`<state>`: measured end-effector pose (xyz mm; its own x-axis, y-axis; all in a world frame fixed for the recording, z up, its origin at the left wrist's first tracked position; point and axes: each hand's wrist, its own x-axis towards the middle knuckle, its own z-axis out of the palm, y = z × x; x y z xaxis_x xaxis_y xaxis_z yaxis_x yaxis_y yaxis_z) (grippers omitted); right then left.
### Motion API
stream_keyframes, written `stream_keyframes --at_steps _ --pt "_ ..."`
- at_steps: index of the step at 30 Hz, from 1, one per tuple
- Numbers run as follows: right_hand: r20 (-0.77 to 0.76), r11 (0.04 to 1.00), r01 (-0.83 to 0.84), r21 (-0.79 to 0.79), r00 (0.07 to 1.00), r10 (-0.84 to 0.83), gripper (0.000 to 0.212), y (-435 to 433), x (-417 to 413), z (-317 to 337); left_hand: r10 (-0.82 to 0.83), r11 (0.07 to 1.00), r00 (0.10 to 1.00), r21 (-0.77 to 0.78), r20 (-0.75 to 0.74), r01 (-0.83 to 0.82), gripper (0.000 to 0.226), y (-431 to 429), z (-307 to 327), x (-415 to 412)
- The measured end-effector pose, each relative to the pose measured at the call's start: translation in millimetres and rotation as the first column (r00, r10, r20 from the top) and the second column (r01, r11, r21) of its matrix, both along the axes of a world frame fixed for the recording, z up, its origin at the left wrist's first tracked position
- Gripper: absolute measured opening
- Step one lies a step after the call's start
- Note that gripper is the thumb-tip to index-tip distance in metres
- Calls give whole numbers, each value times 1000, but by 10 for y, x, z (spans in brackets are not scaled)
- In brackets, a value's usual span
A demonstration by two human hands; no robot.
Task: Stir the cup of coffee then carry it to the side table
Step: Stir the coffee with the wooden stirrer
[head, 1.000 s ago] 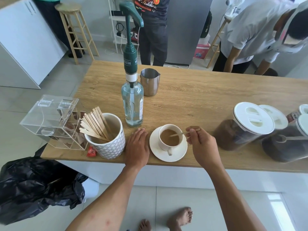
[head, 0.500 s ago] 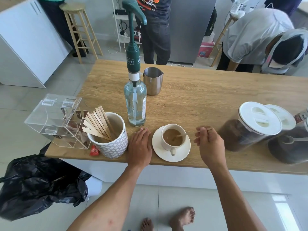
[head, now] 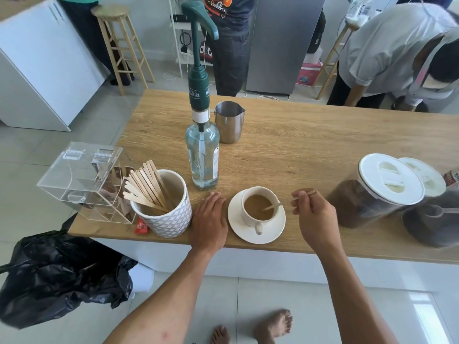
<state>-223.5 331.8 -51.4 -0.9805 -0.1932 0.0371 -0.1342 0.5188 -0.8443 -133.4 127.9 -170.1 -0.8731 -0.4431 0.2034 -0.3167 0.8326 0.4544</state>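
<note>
A white cup of milky coffee (head: 258, 207) stands on a white saucer (head: 248, 235) near the front edge of the wooden counter (head: 310, 145). A thin wooden stirrer (head: 272, 207) leans in the coffee over the cup's right rim. My right hand (head: 316, 217) is just right of the saucer, fingers curled and pinching the stirrer's outer end. My left hand (head: 210, 219) lies flat, palm down, on the counter between the saucer and a patterned mug of stirrers (head: 164, 219). It holds nothing.
A syrup bottle with a green pump (head: 202, 155) and a steel jug (head: 229, 121) stand behind the cup. White-lidded jars (head: 377, 189) sit at the right, a clear acrylic box (head: 82, 177) at the left. A black rubbish bag (head: 57, 276) lies below. People stand beyond the counter.
My right hand has drawn slightly to the right, away from the cup rim, with the stirrer's tip still in the coffee. The left hand has stayed flat.
</note>
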Motion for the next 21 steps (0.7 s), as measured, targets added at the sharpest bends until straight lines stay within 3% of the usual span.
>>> stream_keyframes --at_steps 4,16,21 --pt "35 998 -70 9 997 70 24 -36 8 -5 1 1000 1000 2 6 -1 51 -5 -9 6" --pt "30 999 37 -28 999 -36 26 47 -25 -26 2 1000 1000 -1 -10 -2 50 -10 -16 -1" --pt "58 998 -56 -32 997 58 25 -29 94 -21 3 1000 1000 5 -4 -3 49 -6 -53 -10"
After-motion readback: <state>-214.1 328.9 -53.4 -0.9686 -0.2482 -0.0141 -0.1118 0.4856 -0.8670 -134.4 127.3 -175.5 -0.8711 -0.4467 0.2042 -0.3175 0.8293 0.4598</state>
